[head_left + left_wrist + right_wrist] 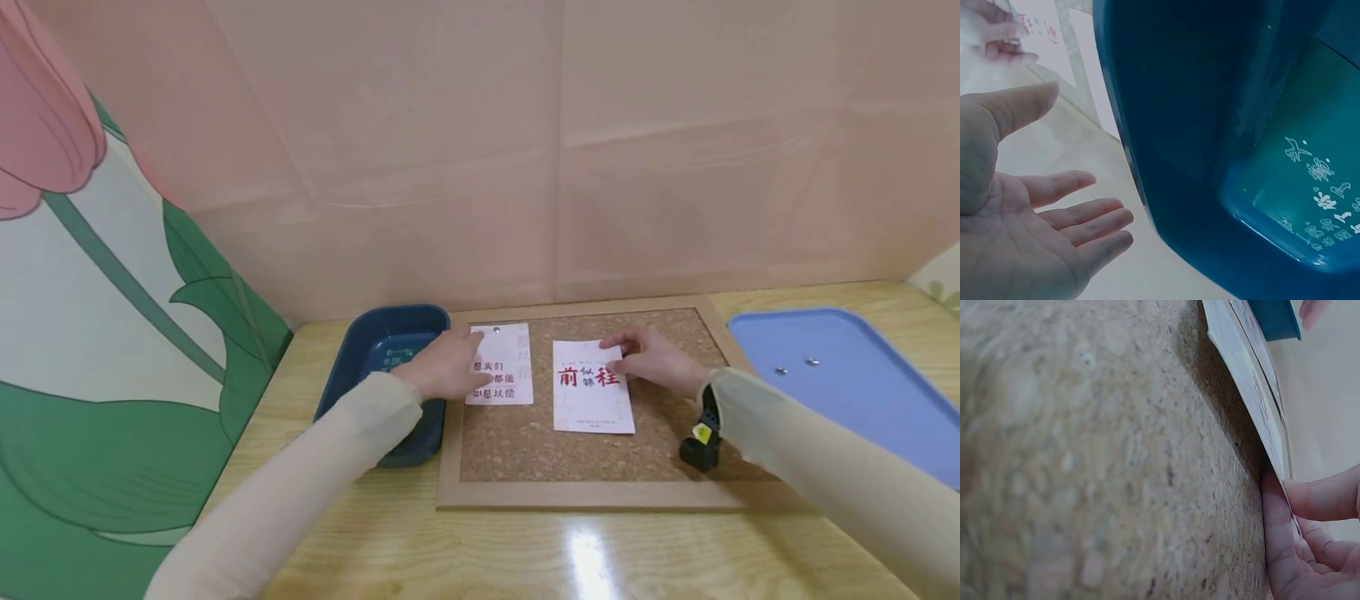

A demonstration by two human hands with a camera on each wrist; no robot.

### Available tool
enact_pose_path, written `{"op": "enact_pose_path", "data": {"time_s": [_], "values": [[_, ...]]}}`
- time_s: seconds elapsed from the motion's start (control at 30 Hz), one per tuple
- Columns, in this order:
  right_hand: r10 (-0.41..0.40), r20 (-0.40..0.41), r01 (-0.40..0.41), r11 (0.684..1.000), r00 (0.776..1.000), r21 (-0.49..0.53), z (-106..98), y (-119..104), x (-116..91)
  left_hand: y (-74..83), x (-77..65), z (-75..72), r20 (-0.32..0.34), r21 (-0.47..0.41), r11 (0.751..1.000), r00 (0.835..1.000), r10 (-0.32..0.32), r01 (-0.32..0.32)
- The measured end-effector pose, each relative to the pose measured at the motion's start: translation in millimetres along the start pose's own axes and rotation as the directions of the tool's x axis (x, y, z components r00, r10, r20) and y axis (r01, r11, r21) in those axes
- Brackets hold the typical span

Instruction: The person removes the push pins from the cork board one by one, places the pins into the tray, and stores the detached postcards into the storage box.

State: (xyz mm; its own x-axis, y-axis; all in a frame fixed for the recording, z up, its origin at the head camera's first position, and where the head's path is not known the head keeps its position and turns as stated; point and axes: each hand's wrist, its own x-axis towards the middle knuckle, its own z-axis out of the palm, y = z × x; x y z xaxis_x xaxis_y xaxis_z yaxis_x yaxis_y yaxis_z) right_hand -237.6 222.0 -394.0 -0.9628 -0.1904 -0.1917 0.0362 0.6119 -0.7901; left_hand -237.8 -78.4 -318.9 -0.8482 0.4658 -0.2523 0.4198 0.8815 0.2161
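Note:
My right hand (651,360) pinches the right edge of a white card (592,408) with red and blue characters over the cork board (570,458). Seen from the right wrist, this card (1244,369) tilts up off the cork between thumb and a finger. Left of it, a second white card (517,342) with dark characters lies on the board, a metal pushpin (496,330) at its top. My left hand (448,367) is above that card's left edge and the dark blue bin's rim. In the left wrist view the left hand (1029,219) has loosely extended fingers and holds nothing.
The dark blue bin (352,358) stands against the board's left side. To the right lies a light blue tray (847,333) with two metal pushpins (812,362). A wooden table (360,533) carries everything, and a pink-beige wall covering (450,167) rises behind.

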Motion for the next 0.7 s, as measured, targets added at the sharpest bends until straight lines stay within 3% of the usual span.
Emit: {"op": "enact_pose_path", "data": {"time_s": [0.2, 0.33, 0.53, 0.7], "values": [[0.003, 0.011, -0.003, 1.000, 1.000, 0.021, -0.6, -1.1, -0.1, -11.2, -6.8, -3.6, -0.052, 0.023, 0.997, 0.995, 0.079, -0.078], [0.007, 0.016, -0.007, 1.000, 1.000, 0.021, -1.2, -3.0, -0.7, -19.0, -9.8, -6.4, -0.068, 0.030, 0.995, 0.993, 0.100, -0.098], [0.006, 0.014, -0.006, 1.000, 1.000, 0.011, -1.3, -4.9, -2.2, -29.4, -12.7, -4.9, -0.061, 0.035, 0.995, 0.994, 0.092, -0.090], [0.008, 0.007, -0.008, 1.000, 1.000, -0.005, -0.8, -4.8, -2.3, -35.1, -15.7, -2.6, -0.056, -0.009, 0.999, 0.998, 0.041, -0.042]]}}
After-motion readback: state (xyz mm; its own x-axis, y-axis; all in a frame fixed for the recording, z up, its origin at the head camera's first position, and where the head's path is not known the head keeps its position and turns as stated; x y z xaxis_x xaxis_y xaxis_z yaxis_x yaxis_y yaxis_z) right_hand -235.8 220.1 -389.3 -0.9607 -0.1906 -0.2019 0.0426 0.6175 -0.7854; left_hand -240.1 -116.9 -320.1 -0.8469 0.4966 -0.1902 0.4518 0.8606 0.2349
